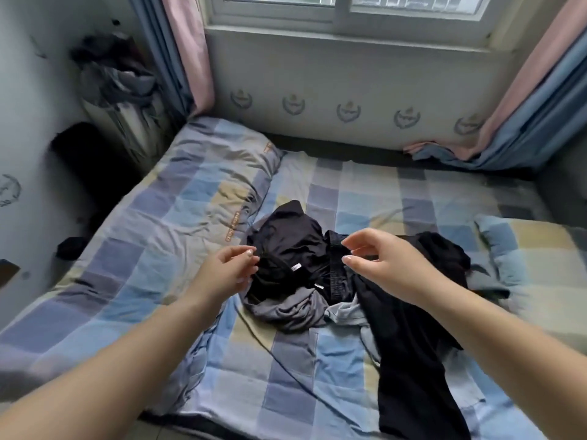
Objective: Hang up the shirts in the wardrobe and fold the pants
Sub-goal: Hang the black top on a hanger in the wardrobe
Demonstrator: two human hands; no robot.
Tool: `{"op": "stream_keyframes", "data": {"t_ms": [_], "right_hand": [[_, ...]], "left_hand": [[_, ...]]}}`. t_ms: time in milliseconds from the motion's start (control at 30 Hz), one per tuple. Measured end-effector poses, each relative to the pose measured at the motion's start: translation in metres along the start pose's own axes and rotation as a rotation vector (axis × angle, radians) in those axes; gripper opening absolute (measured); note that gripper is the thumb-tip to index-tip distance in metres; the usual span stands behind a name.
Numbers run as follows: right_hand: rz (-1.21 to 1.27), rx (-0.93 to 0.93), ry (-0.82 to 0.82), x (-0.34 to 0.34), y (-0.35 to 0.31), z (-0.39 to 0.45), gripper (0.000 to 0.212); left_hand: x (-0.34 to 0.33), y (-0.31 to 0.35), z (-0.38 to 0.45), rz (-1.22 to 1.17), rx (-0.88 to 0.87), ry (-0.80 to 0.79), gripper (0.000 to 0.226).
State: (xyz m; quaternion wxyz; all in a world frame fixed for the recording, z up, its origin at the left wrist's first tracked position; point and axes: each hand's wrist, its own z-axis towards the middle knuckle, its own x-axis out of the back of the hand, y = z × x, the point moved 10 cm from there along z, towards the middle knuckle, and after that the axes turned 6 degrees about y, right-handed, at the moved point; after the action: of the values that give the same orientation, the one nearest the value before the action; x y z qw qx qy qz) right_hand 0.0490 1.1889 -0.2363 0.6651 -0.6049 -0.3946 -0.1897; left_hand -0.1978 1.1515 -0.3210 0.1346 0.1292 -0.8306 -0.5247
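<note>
Partly tangled, the clothes pile [305,274] hides garment shapes; both hands [378,265] hover loosely spread, empty.

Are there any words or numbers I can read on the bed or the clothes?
None can be read.
Orange lettering strip on the checked quilt: too blurred.
White tags on the black garment: too small.
Emblems on the wall: pictures, no legible words.

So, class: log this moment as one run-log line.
left hand: open, over clothes pile | right hand: open, above black pants | pile: on bed, unsorted
</note>
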Motion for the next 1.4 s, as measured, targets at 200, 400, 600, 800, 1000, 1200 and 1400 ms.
{"op": "stream_keyframes", "data": {"t_ms": [200, 400, 600, 800, 1000, 1200, 1400], "right_hand": [[0.047, -0.219, -0.056, -0.1, 0.055, 0.037, 0.022], [0.04, -0.432, -0.104, -0.213, 0.126, 0.08, 0.034], [-0.065, -0.505, -0.128, -0.321, 0.212, 0.13, 0.046], [-0.159, -0.494, -0.166, -0.415, 0.288, 0.173, 0.054], [-0.151, -0.452, -0.187, -0.466, 0.32, 0.202, 0.053], [-0.106, -0.448, -0.022, -0.465, 0.329, 0.212, 0.047], [0.212, -0.481, 0.374, -0.408, 0.303, 0.2, 0.025]], "left_hand": [[0.014, -0.077, 0.079, 0.068, 0.194, -0.031, 0.011], [0.023, -0.141, 0.182, 0.229, 0.247, -0.074, 0.013], [0.015, -0.213, 0.29, 0.472, 0.092, -0.141, 0.013], [-0.025, -0.266, 0.38, 0.816, -0.257, -0.219, 0.021], [-0.071, -0.292, 0.432, 1.261, -0.621, -0.204, 0.036], [-0.075, -0.311, 0.465, 1.296, -0.465, -0.231, 0.035], [-0.05, -0.24, 0.443, 0.831, -0.482, 0.06, 0.011]]}}
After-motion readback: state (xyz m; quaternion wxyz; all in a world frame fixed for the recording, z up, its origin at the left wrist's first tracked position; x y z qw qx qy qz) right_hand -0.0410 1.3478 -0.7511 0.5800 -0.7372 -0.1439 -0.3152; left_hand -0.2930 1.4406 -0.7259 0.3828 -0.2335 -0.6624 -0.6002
